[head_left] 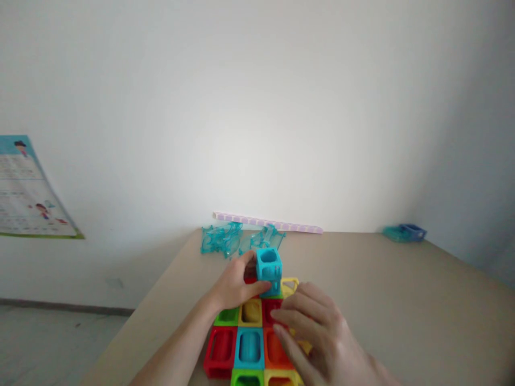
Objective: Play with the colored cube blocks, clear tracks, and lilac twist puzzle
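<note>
My left hand (pixel 240 281) is closed on a light-blue hollow cube block (pixel 269 264), its thumb in front and its fingers behind. Directly beneath that cube is a second light-blue part (pixel 273 288), partly covered by my thumb. My right hand (pixel 317 327) hovers over the right side of the block layout, thumb and fingers apart, with nothing seen between them. Below my hands lie joined hollow blocks in rows, among them a red block (pixel 221 346), a blue block (pixel 250 347), a yellow block (pixel 251 312) and a green block (pixel 227 316). My right hand hides some blocks.
Clear teal plastic pieces (pixel 222 238) lie at the table's back edge, with a long pale purple strip (pixel 267 221) against the wall. A dark blue container (pixel 413 231) and a teal item (pixel 395 233) sit at the back right. A poster (pixel 34 187) hangs left.
</note>
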`<state>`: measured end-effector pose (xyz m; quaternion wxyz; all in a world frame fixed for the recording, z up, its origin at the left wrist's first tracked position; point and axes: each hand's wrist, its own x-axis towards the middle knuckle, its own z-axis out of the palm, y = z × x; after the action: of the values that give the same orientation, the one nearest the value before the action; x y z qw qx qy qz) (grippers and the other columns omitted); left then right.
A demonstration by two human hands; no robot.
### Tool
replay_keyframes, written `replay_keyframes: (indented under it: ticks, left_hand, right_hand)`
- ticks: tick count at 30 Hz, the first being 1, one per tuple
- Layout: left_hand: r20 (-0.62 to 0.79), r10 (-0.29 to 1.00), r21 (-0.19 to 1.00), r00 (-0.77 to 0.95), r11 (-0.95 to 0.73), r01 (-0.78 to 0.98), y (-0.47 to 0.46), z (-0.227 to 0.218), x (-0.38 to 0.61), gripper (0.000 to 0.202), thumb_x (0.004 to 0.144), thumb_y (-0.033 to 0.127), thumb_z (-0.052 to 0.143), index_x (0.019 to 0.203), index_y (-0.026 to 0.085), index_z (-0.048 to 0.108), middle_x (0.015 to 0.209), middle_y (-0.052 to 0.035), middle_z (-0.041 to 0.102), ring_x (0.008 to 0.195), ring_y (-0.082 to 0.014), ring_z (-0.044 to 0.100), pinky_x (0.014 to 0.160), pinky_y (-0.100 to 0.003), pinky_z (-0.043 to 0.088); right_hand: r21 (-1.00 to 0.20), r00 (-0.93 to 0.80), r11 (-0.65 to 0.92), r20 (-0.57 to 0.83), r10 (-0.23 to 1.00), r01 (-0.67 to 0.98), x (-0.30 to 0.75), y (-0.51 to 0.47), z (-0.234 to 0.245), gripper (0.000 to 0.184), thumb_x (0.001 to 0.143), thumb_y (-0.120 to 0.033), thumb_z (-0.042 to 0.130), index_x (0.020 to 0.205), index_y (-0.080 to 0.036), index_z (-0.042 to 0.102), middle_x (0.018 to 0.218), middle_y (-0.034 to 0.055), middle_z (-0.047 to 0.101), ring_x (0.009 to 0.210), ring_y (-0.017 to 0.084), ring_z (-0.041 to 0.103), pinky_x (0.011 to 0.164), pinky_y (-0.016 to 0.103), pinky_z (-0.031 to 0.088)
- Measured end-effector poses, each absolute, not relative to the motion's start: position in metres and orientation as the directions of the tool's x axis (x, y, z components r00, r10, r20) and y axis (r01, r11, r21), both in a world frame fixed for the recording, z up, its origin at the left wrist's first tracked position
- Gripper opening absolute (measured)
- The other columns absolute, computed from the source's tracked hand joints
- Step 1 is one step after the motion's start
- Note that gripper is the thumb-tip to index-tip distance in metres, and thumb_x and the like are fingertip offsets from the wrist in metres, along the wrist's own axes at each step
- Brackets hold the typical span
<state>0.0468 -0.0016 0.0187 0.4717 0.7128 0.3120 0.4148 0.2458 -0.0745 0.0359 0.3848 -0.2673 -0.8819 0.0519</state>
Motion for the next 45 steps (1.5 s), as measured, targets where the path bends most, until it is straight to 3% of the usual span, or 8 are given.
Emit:
replay_keyframes:
  ticks: [7, 12, 16, 22, 30, 33, 38, 45]
  left_hand:
    - [0.327, 0.821, 0.904, 0.467, -0.416, 0.099, -0.003, 0.021, 0.045, 0.033, 0.075, 0.028, 0.071, 0.101, 0.017, 0.054, 0.089, -0.0031, 0.067, 0.085, -0.0201, 0.065, 0.077, -0.031, 0.053]
    - [0.337, 0.806, 0.894, 0.487, -0.436, 0.103, -0.004, 0.024, 0.044, 0.032, 0.075, 0.028, 0.07, 0.101, 0.017, 0.054, 0.092, -0.0037, 0.067, 0.087, -0.0207, 0.065, 0.078, -0.032, 0.053]
    - [0.336, 0.802, 0.892, 0.494, -0.439, 0.105, -0.002, 0.022, 0.044, 0.036, 0.074, 0.029, 0.071, 0.103, 0.018, 0.054, 0.094, -0.0044, 0.069, 0.087, -0.0219, 0.066, 0.078, -0.033, 0.053]
    - [0.334, 0.801, 0.89, 0.496, -0.441, 0.113, -0.002, 0.023, 0.043, 0.037, 0.073, 0.029, 0.071, 0.103, 0.018, 0.054, 0.094, -0.0044, 0.068, 0.087, -0.0218, 0.066, 0.078, -0.033, 0.052]
    - [0.345, 0.796, 0.89, 0.496, -0.446, 0.097, -0.002, 0.022, 0.043, 0.035, 0.074, 0.029, 0.071, 0.103, 0.018, 0.054, 0.094, -0.0044, 0.068, 0.086, -0.0211, 0.065, 0.077, -0.032, 0.053]
    - [0.349, 0.796, 0.888, 0.494, -0.449, 0.096, -0.002, 0.021, 0.044, 0.034, 0.075, 0.03, 0.07, 0.103, 0.018, 0.054, 0.093, -0.0044, 0.067, 0.086, -0.0209, 0.065, 0.077, -0.032, 0.053]
    - [0.352, 0.797, 0.881, 0.492, -0.459, 0.113, -0.003, 0.022, 0.045, 0.036, 0.075, 0.031, 0.07, 0.104, 0.017, 0.054, 0.093, -0.0044, 0.067, 0.087, -0.0213, 0.065, 0.08, -0.033, 0.053]
    - [0.339, 0.803, 0.888, 0.491, -0.445, 0.115, -0.005, 0.025, 0.045, 0.034, 0.075, 0.03, 0.07, 0.102, 0.018, 0.054, 0.092, -0.0039, 0.067, 0.086, -0.0206, 0.064, 0.078, -0.032, 0.052]
  right_hand:
    - [-0.175, -0.861, 0.933, 0.362, 0.358, 0.315, 0.232, -0.076, 0.034, 0.019, 0.091, -0.032, 0.056, 0.106, -0.024, 0.065, 0.107, 0.0044, 0.063, 0.096, 0.021, 0.053, 0.087, 0.036, 0.042]
    - [-0.26, -0.872, 0.931, 0.352, 0.339, 0.257, 0.236, -0.074, 0.036, 0.018, 0.088, -0.034, 0.061, 0.101, -0.023, 0.067, 0.097, 0.0026, 0.067, 0.09, 0.018, 0.053, 0.084, 0.033, 0.041]
    - [-0.244, -0.877, 0.93, 0.333, 0.346, 0.274, 0.237, -0.079, 0.041, 0.016, 0.091, -0.03, 0.057, 0.103, -0.028, 0.068, 0.107, 0.0027, 0.063, 0.098, 0.018, 0.053, 0.089, 0.033, 0.04]
    - [-0.248, -0.868, 0.926, 0.342, 0.359, 0.285, 0.236, -0.083, 0.036, 0.009, 0.084, -0.03, 0.067, 0.08, -0.022, 0.069, 0.108, 0.0042, 0.061, 0.102, 0.02, 0.054, 0.091, 0.033, 0.041]
    - [-0.331, -0.898, 0.928, 0.337, 0.284, 0.169, 0.244, -0.07, 0.031, 0.033, 0.071, -0.024, 0.077, 0.049, -0.016, 0.054, 0.107, 0.0008, 0.061, 0.094, 0.018, 0.055, 0.081, 0.031, 0.045]
    - [-0.395, -0.878, 0.899, 0.342, 0.336, 0.189, 0.242, -0.072, 0.034, 0.032, 0.078, -0.025, 0.07, 0.051, -0.017, 0.055, 0.098, 0.0019, 0.063, 0.091, 0.017, 0.055, 0.078, 0.029, 0.045]
    - [-0.407, -0.773, 0.81, 0.305, 0.557, 0.423, 0.226, -0.079, 0.032, 0.02, 0.074, -0.034, 0.075, 0.082, -0.02, 0.063, 0.093, 0.003, 0.061, 0.092, 0.02, 0.054, 0.081, 0.031, 0.043]
    - [-0.368, -0.733, 0.773, 0.276, 0.622, 0.517, 0.213, -0.081, 0.018, 0.016, 0.073, -0.024, 0.074, 0.074, -0.018, 0.059, 0.084, 0.0012, 0.062, 0.08, 0.017, 0.056, 0.072, 0.026, 0.039]
